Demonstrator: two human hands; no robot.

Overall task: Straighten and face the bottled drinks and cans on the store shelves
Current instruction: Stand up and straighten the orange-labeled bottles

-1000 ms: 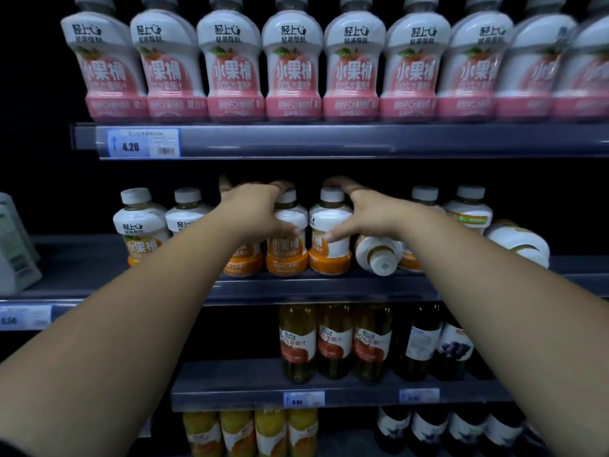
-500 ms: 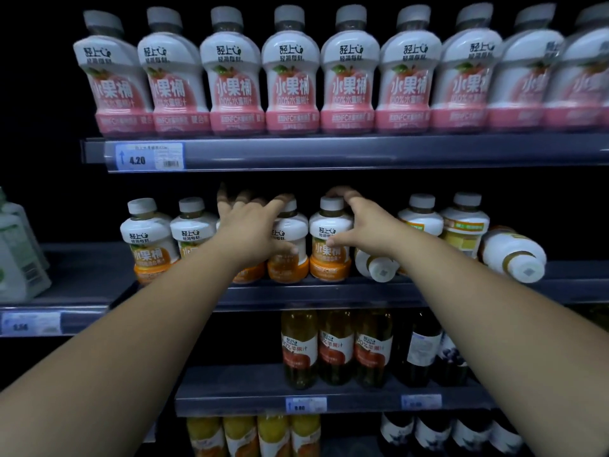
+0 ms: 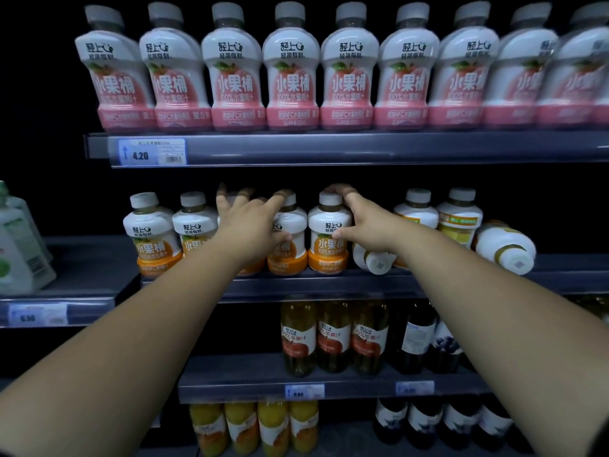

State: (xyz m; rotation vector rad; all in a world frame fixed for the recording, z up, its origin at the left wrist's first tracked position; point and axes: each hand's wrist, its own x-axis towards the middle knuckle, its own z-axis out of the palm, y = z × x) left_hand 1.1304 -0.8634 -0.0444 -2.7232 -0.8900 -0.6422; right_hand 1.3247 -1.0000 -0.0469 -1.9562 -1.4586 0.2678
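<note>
On the middle grey metal shelf (image 3: 329,285) stands a white plastic juice bottle with an orange base band (image 3: 326,258), upright, label facing out. The right hand (image 3: 372,225) grips it: fingers curled over its white cap, thumb pressed on the label. Just left is a matching orange-band bottle (image 3: 286,258), also upright. The left hand (image 3: 250,225) is over it with blurred fingers spread and straight, the thumb tip touching its front and nothing clasped. The hand hides a third bottle, and two more orange-band bottles (image 3: 151,235) stand further left. All are opaque, so their contents do not show.

Under the right wrist a white bottle lies on its side (image 3: 375,262), cap toward the camera, and another toppled white bottle (image 3: 504,245) lies further right, beside two upright yellow-label bottles (image 3: 459,219).

The shelf above carries a straight row of pink-band white bottles (image 3: 291,80) over a blue price tag (image 3: 152,152). Below stand clear bottles of amber juice (image 3: 333,334) and dark bottles (image 3: 415,338) – then, lowest, clear bottles of yellow-orange juice (image 3: 273,427).
</note>
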